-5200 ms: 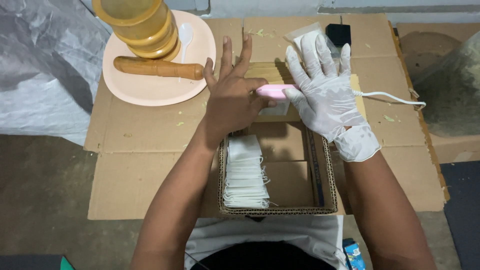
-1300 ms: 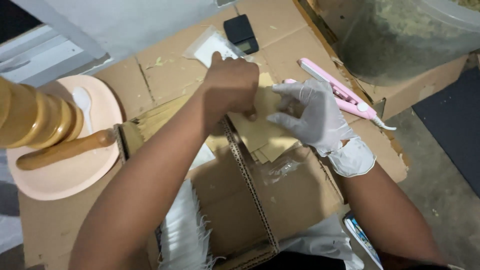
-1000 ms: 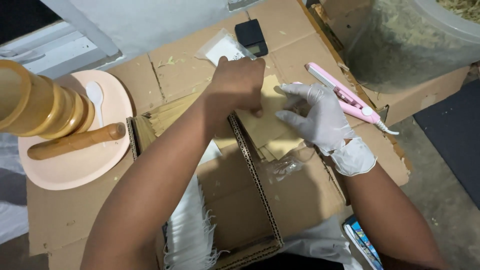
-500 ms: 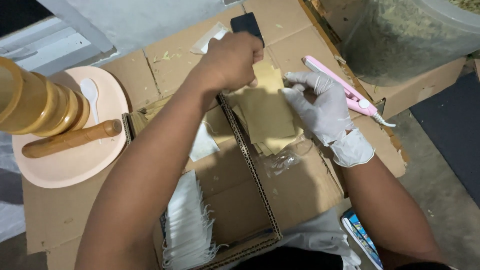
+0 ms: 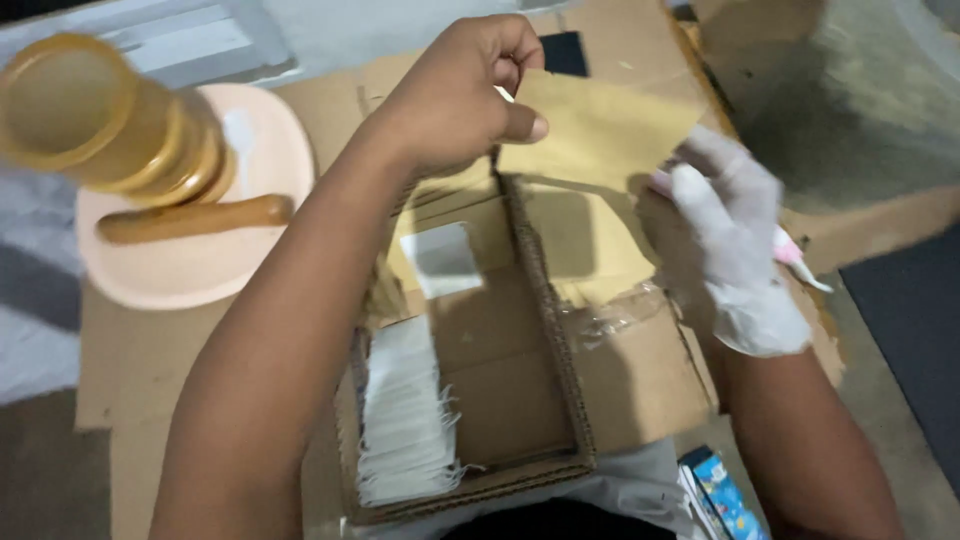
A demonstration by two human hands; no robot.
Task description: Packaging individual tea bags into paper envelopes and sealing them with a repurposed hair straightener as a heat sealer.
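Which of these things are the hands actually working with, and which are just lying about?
In use: left hand pinching a tan paper sheet; gloved right hand beside it; cardboard box below.
Lying about: peach plate, wooden pestle, amber jar, white stack.

an open brown carton [image 5: 560, 400] sits low in the middle, a row of white packets [image 5: 405, 420] along its left wall. a small blue and white box [image 5: 725, 495] lies at its lower right corner.
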